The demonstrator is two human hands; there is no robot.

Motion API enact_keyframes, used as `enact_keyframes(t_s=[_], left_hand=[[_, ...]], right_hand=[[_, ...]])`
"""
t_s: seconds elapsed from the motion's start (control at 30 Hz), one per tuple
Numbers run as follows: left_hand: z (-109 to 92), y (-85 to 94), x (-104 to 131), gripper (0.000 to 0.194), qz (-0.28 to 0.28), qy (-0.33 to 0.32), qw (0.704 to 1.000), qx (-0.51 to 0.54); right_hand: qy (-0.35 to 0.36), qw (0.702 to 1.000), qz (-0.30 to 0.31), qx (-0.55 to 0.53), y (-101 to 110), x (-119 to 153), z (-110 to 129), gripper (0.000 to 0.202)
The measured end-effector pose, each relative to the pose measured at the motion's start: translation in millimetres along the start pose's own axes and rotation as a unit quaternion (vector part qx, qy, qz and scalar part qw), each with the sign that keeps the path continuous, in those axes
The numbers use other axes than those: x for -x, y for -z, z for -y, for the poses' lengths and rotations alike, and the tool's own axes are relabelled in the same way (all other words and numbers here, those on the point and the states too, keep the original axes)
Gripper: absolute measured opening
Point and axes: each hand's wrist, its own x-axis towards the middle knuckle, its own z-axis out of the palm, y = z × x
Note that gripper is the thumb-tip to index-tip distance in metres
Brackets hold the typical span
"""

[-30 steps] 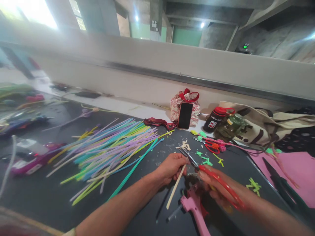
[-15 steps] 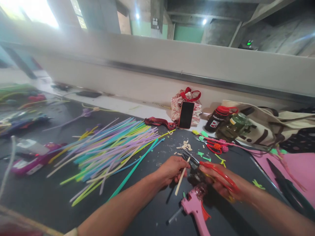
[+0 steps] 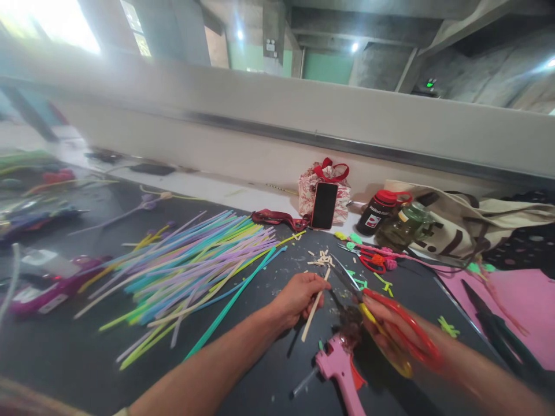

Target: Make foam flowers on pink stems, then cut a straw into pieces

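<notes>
My left hand (image 3: 298, 298) pinches a short cream-coloured straw piece (image 3: 314, 310) that slants down to the left over the dark table (image 3: 78, 352). My right hand (image 3: 390, 332) grips red-and-yellow-handled scissors (image 3: 381, 315) whose blades are spread, with the tips beside the straw's upper end. Small cream cuttings (image 3: 321, 258) lie just beyond the hands. A pink glue gun (image 3: 340, 370) lies right below both hands.
A wide fan of coloured straws (image 3: 191, 266) covers the table's left half. A phone (image 3: 324, 205) leans on a patterned pouch (image 3: 309, 193) by two bottles (image 3: 401, 221) and a canvas bag (image 3: 477, 222). Red scissors (image 3: 368, 260), green scraps, black pliers (image 3: 494, 326) on pink paper (image 3: 526, 300) lie right.
The straw piece in my left hand has become shorter. The scissor blades have opened wider, and my right hand has shifted slightly right and down.
</notes>
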Motion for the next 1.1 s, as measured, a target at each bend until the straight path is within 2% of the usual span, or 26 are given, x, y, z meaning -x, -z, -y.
enact_keyframes(t_s=[0.2, 0.37, 0.53, 0.7, 0.93, 1.1], left_hand=[[-7, -4.2, 8, 0.02, 0.014, -0.019, 0.999, 0.023], [-8, -6.4, 11, 0.027, 0.036, -0.01, 0.999, 0.002], [-9, -6.4, 11, 0.019, 0.048, -0.017, 0.999, 0.003], [-10, -7.1, 11, 0.014, 0.032, -0.011, 0.999, 0.001], [-4, -4.2, 4, 0.013, 0.012, 0.018, 1.0, -0.013], [0, -0.9, -3, 0.015, 0.003, 0.039, 0.999, -0.02]], right_hand=[[0.029, 0.999, 0.03, 0.031, -10, 17, 3, 0.038], [0.044, 0.997, 0.044, 0.054, -18, 11, 4, 0.039], [0.053, 0.996, 0.05, 0.05, -19, 2, 0, 0.035], [0.028, 0.997, 0.065, 0.038, -15, -10, -6, 0.033], [-0.036, 0.998, 0.045, 0.026, -9, -25, 3, 0.035], [-0.04, 0.998, 0.051, 0.023, -5, -33, 1, 0.032]])
